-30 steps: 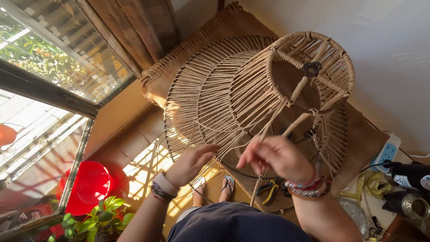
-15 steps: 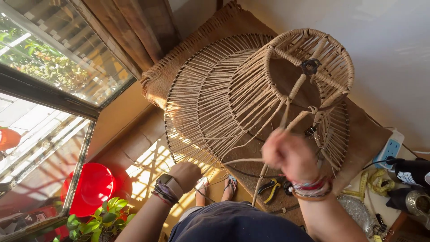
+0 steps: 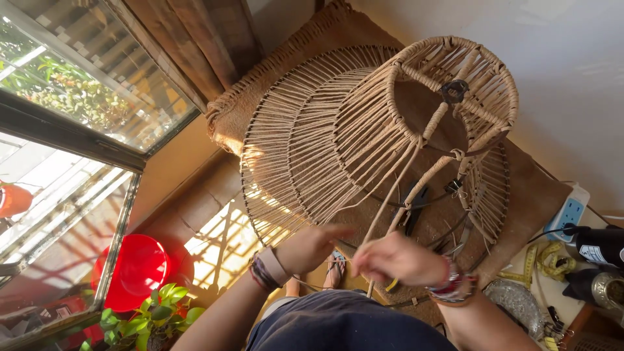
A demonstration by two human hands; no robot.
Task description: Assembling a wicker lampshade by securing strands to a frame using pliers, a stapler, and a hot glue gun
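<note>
Lampshade frame (image 3: 383, 136) is seen tipped on its side, small top ring toward the right, wide bottom ring toward the left, resting on a brown woven mat (image 3: 273, 97). Wire hoops are wrapped in tan jute cord (image 3: 390, 195); dense vertical strands cover the left and upper parts, while the near right side is only partly wrapped, with bare dark wire visible. A dark fitting (image 3: 454, 91) is held in the middle of the top ring by cord-wrapped spokes.

Left hand (image 3: 311, 247) is held at the lower edge of the frame, fingers loosely curled with the index pointing right toward the cord; whether cord is actually pinched cannot be told. Right hand (image 3: 396, 259) is blurred, fingers closed around a loose cord strand that runs up to the frame. The hands are close together, almost touching. Bracelets are worn on both wrists.

Dark pliers (image 3: 416, 205) are seen lying inside the frame, on the mat. To the right: a white power strip (image 3: 572, 211) with a black plug, a yellow measuring tape (image 3: 549, 260), a black tool (image 3: 601, 244). To the left: a window (image 3: 71, 84), a red bowl-shaped object (image 3: 136, 270), a green plant (image 3: 153, 318).
</note>
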